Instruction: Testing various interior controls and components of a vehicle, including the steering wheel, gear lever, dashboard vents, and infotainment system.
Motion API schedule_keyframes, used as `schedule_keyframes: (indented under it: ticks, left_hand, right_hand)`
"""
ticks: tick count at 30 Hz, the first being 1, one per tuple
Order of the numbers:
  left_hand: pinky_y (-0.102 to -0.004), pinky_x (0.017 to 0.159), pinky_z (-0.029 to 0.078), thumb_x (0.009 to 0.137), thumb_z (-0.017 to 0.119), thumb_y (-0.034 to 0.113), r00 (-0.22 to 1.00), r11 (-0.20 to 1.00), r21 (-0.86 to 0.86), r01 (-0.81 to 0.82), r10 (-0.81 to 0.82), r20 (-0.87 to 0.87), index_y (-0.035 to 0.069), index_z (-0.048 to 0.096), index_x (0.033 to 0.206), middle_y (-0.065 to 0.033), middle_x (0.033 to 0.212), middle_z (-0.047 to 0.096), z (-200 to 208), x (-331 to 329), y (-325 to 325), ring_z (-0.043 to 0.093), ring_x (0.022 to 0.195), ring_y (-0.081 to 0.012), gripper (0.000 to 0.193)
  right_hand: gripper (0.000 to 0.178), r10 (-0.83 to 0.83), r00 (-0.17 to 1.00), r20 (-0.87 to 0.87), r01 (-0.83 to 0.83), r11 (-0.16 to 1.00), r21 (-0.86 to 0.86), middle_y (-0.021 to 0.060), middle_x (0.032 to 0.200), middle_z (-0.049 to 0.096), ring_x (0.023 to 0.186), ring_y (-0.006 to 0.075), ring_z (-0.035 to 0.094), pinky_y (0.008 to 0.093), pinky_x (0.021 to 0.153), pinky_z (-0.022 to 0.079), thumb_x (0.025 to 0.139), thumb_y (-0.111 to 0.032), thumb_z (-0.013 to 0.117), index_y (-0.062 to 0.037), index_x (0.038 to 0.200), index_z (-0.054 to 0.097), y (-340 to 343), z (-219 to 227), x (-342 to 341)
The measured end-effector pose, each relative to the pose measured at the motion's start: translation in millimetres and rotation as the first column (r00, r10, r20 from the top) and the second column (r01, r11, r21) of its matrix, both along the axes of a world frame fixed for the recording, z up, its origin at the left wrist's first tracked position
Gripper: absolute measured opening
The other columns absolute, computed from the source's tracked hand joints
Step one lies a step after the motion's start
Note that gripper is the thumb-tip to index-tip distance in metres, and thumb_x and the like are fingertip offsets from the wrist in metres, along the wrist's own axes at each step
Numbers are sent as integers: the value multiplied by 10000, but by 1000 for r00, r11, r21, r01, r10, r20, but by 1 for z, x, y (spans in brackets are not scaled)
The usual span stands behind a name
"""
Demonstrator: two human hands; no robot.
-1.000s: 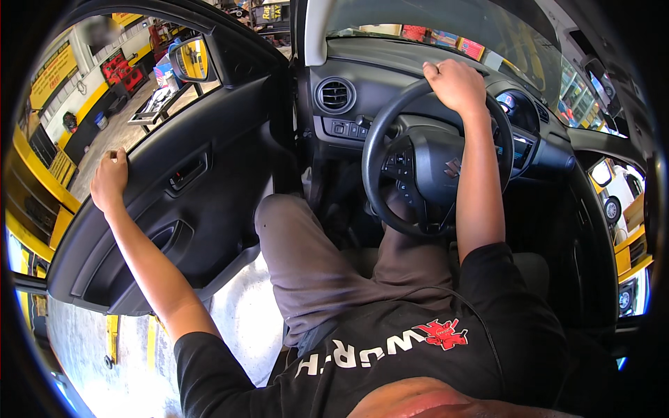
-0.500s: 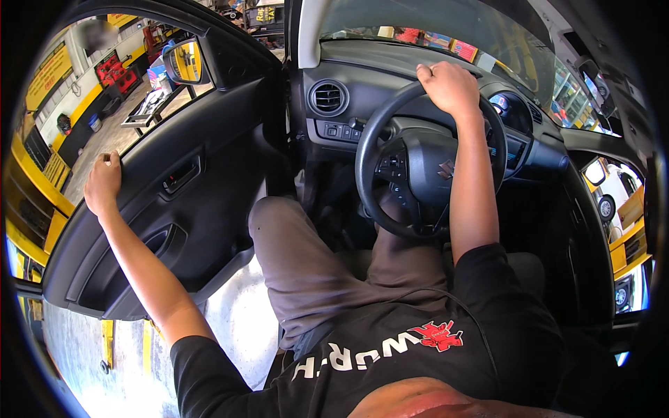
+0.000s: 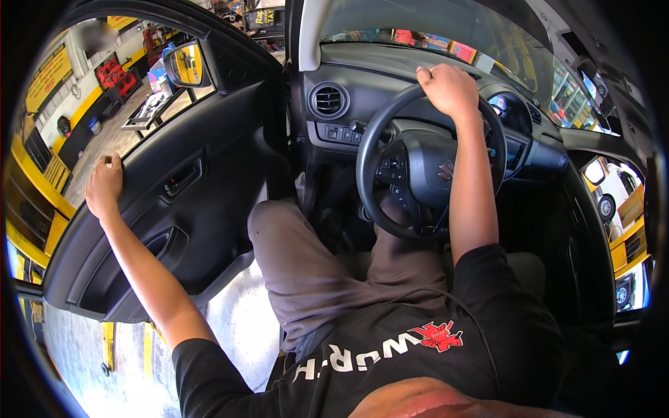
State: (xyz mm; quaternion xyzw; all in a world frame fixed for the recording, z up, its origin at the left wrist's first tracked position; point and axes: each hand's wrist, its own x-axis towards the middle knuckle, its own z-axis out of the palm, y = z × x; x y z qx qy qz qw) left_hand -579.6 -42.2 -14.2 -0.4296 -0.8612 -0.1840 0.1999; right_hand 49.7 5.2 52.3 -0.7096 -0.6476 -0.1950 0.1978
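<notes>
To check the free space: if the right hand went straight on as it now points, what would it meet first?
Probably the dashboard top, beyond the steering wheel that the right hand holds. Depth is unclear here; if the hand passed above the dashboard, the windshield would come first.

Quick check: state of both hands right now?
Left hand: closed over the top edge of the open car door.
Right hand: closed on the top of the steering wheel.
</notes>
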Motion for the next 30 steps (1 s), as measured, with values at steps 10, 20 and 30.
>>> schedule_keyframes:
  ticks: [10,20,30]
  left_hand:
    - [-464,1025,493,1031,452,546,1000,1000,3,-5,5,1,170,702,1284,-154,1271,723,0,0,0,665,1205,-364,517]
    - [-467,1022,497,1024,458,545,1000,1000,6,5,-5,18,166,705,1283,-159,1275,719,-1,-2,3,660,1213,-364,522]
    - [-454,1028,510,995,449,552,1000,1000,12,23,-24,17,180,732,1258,-180,1229,738,0,6,7,694,1169,-344,536]
  right_hand:
    - [516,-4,1000,9,4,1000,17,227,926,747,928,431,715,523,874,559,974,-439,448,-72,875,797,0,0,0]
    - [510,-11,1000,4,11,1000,13,223,945,751,946,428,716,522,882,559,982,-455,467,-77,889,797,1,-2,0]
    - [542,15,1000,13,-16,1000,20,260,985,703,988,475,661,548,853,510,1030,-492,440,-40,943,727,2,-2,10]
